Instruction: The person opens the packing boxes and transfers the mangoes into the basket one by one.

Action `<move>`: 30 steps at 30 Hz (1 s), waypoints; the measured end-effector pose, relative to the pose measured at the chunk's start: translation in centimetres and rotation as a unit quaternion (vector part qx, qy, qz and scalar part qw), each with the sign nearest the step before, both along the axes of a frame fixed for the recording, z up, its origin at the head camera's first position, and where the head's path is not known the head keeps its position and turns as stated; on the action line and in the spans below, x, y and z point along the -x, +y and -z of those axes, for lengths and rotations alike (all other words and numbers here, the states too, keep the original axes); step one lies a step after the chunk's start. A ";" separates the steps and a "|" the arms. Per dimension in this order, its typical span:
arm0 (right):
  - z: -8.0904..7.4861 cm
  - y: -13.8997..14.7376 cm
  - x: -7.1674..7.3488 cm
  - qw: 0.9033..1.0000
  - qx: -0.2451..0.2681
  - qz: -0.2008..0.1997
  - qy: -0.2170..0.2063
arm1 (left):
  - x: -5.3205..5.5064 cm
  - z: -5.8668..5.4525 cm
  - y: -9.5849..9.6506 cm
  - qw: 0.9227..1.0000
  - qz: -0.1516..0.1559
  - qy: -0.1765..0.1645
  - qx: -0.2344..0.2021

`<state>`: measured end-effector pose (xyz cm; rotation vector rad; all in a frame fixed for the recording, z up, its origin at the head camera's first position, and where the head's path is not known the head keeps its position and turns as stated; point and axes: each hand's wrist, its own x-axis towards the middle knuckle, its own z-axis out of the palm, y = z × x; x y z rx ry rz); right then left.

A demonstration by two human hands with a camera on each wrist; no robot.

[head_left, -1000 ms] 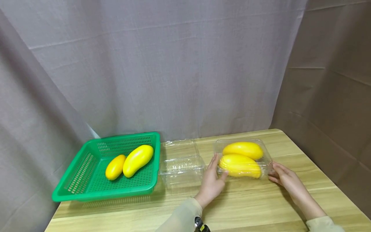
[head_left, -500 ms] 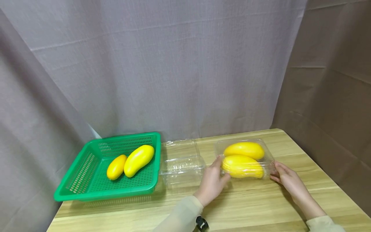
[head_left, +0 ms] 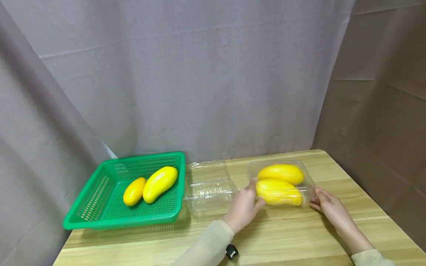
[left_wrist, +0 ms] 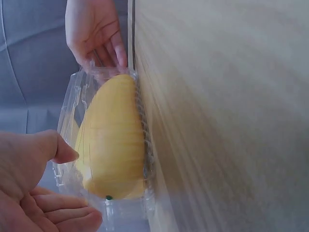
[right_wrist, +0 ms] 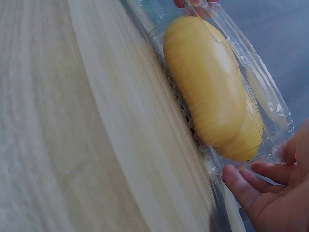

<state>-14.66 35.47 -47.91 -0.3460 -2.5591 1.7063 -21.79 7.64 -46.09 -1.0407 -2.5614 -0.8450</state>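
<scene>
A clear plastic clamshell box (head_left: 307,173) stands on the right part of the table with its lid down over two yellow mangoes (head_left: 279,192). Whether the lid is latched, I cannot tell. At the box's near left corner, my left hand (head_left: 242,210) grips the rim between thumb and fingers. My right hand (head_left: 332,210) pinches the near right corner, its thumb up at the lid edge in the right wrist view. Through the clear wall, one mango (left_wrist: 113,140) shows lengthwise in the left wrist view. Some of my fingertips are hidden behind the plastic.
Left on the table stands a green plastic basket (head_left: 121,223) holding a large yellow mango (head_left: 160,184) and a smaller orange-yellow one (head_left: 134,192). Between basket and hands lies another clear box (head_left: 209,190), its lid folded open. A grey curtain (head_left: 213,81) hangs behind the table.
My left hand has edged right, and its fingers, straighter a second ago, now bend around the box corner. The right hand stays at its corner.
</scene>
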 end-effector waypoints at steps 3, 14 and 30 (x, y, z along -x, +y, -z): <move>0.0 0.0 -0.1 1.000 -0.008 -0.002 -0.003 | 0.0 -0.1 -0.1 1.000 -0.003 0.014 0.018; -0.1 -0.1 -0.1 0.999 -0.047 -0.005 -0.006 | 0.0 -0.2 0.0 0.994 -0.016 0.081 0.074; 0.1 0.2 -0.2 0.999 -0.051 -0.007 0.009 | 0.0 -0.1 0.0 0.988 -0.032 0.132 0.074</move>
